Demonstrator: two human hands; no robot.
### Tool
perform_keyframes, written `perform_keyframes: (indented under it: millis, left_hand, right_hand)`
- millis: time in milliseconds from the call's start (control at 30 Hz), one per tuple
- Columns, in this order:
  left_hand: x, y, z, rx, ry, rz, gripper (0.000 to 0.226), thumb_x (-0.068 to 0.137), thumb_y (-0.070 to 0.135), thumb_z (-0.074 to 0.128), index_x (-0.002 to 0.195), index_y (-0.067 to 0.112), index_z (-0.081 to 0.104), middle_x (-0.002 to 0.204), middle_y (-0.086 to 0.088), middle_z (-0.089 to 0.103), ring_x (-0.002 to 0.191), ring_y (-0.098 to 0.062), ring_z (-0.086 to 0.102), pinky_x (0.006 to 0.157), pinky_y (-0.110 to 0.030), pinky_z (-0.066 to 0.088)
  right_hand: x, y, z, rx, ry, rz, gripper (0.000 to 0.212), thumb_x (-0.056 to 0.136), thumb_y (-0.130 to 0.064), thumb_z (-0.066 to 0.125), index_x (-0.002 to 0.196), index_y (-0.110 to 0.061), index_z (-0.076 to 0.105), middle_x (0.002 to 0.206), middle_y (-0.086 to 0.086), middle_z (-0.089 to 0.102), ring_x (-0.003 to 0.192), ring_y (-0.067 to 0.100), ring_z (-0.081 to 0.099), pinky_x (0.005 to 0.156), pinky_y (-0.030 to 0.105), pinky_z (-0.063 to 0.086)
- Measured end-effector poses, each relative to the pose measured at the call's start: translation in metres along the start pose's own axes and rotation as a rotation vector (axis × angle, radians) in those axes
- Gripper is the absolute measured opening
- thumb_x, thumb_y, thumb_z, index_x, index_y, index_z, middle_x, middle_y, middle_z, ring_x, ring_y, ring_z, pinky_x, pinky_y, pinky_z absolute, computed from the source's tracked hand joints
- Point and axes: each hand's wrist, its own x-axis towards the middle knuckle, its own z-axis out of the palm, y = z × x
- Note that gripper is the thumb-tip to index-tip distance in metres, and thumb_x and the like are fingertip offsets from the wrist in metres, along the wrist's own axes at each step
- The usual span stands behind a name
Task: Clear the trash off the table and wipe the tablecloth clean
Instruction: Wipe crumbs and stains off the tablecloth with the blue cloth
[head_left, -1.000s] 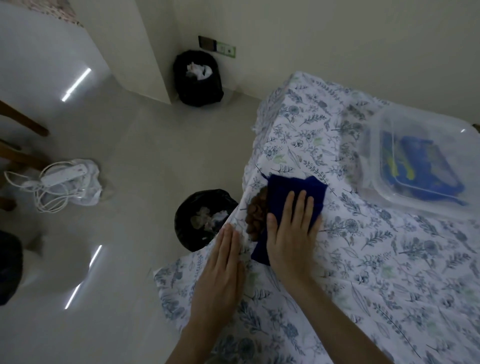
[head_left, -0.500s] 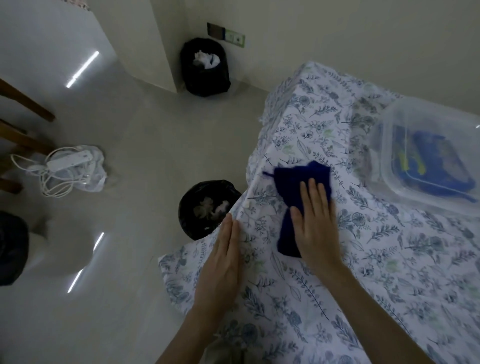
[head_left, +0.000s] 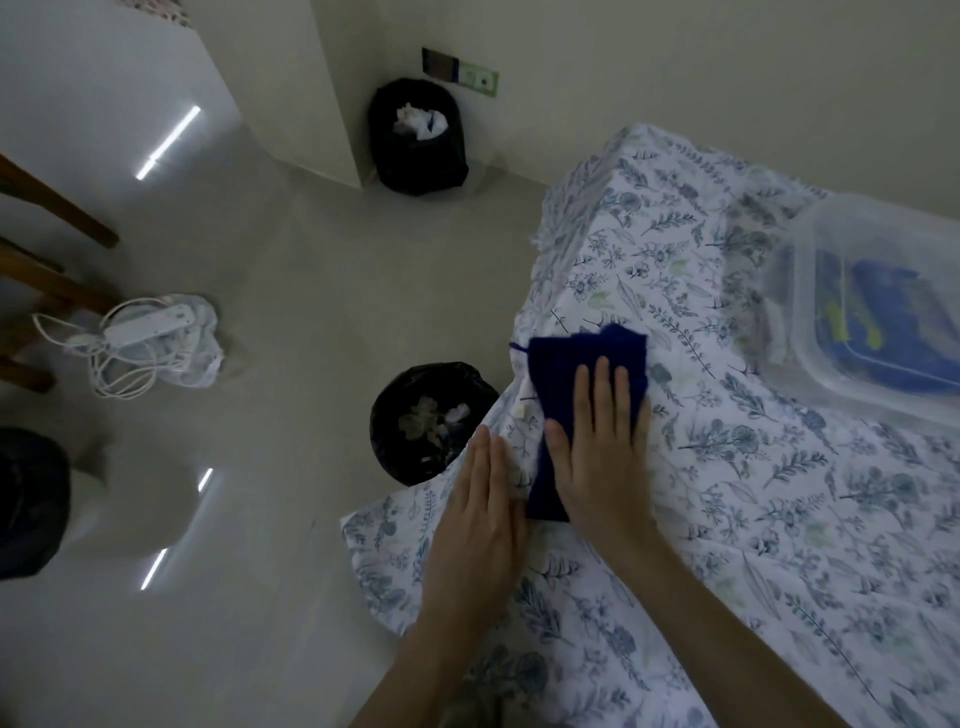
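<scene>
The right hand (head_left: 597, 441) lies flat, fingers straight and together, pressing a dark blue cloth (head_left: 571, 374) onto the tablecloth (head_left: 779, 493) — a palm-down press, not a closed grip. The left hand (head_left: 483, 509) is also flat and holding nothing, its edge set just beside the cloth near the desk's left edge, apparently to keep the fabric taut or to catch what is swept.

The step in hand looks like wiping: the cloth sits at the left edge of the desk, where the tablecloth falls over the side. Small pale scraps (head_left: 524, 410) show at that edge, just left of the cloth. Directly below stands a black-lined bin (head_left: 431, 421) on the floor, holding crumpled waste.

The cloth is folded into a long strip — its long axis runs from the wrist side away toward the wall, roughly parallel to the desk edge, the wider end farthest from the person.

The next move probably calls for a firm leftward push, so the scraps tip over the edge into the bin and not past it.
</scene>
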Motion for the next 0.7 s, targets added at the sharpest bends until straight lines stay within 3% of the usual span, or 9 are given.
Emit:
perform_keyframes:
  millis: [133,233,300,467,600,700]
  left_hand:
    - [0.006,0.001,-0.004,0.048,0.004,-0.011,0.061,0.102,0.036,0.021,0.151,0.001,0.010,0.160,-0.017,0.013,0.148,-0.025,0.012,0.119,-0.037,0.013]
    - [0.020,0.005,-0.009,0.081,-0.005,0.033,0.061,0.102,0.036,0.023,0.151,0.001,0.010,0.160,-0.017,0.011,0.149,-0.024,0.010,0.121,-0.038,0.019]
    - [0.029,0.009,-0.009,0.085,-0.007,0.068,0.060,0.102,0.032,0.027,0.151,0.000,0.012,0.160,-0.017,0.012,0.149,-0.026,0.012,0.120,-0.040,0.023]
    - [0.031,0.010,-0.008,-0.012,-0.033,0.095,0.060,0.104,0.034,0.025,0.153,0.010,-0.002,0.162,-0.006,-0.006,0.150,-0.016,-0.006,0.122,-0.034,0.014]
    - [0.032,0.007,-0.006,-0.090,-0.022,0.088,0.062,0.104,0.033,0.030,0.153,0.011,-0.001,0.163,-0.004,-0.007,0.150,-0.014,-0.004,0.120,-0.036,0.023]
    - [0.031,0.008,-0.006,-0.122,-0.015,0.025,0.065,0.102,0.036,0.031,0.153,0.008,0.002,0.162,-0.008,-0.006,0.150,-0.018,0.001,0.119,-0.032,0.024]
  right_hand:
    - [0.010,0.007,0.000,0.009,0.004,-0.084,0.063,0.100,-0.047,0.012,0.150,-0.010,0.014,0.159,0.011,0.012,0.147,0.024,0.007,0.118,0.051,0.013]
    - [-0.004,0.033,-0.002,0.023,0.003,-0.098,0.061,0.099,-0.047,0.011,0.151,-0.014,0.013,0.159,0.007,0.012,0.147,0.020,0.006,0.119,0.046,0.011]
    - [-0.022,0.058,-0.005,0.014,-0.013,-0.044,0.061,0.099,-0.048,0.010,0.151,-0.015,0.012,0.159,0.005,0.011,0.147,0.019,0.005,0.119,0.045,0.011]
    - [-0.088,0.121,-0.012,0.042,-0.031,0.206,0.068,0.096,-0.055,0.004,0.150,-0.014,0.014,0.159,0.005,0.014,0.147,0.018,0.006,0.117,0.051,0.014]
    - [-0.083,0.101,-0.009,0.009,-0.025,0.282,0.072,0.096,-0.055,0.003,0.150,-0.008,0.015,0.158,0.014,0.014,0.147,0.028,0.007,0.117,0.055,0.012]
    - [-0.051,0.056,-0.007,-0.006,-0.018,0.152,0.068,0.098,-0.050,0.005,0.149,-0.007,0.014,0.158,0.016,0.014,0.146,0.031,0.008,0.116,0.056,0.013]
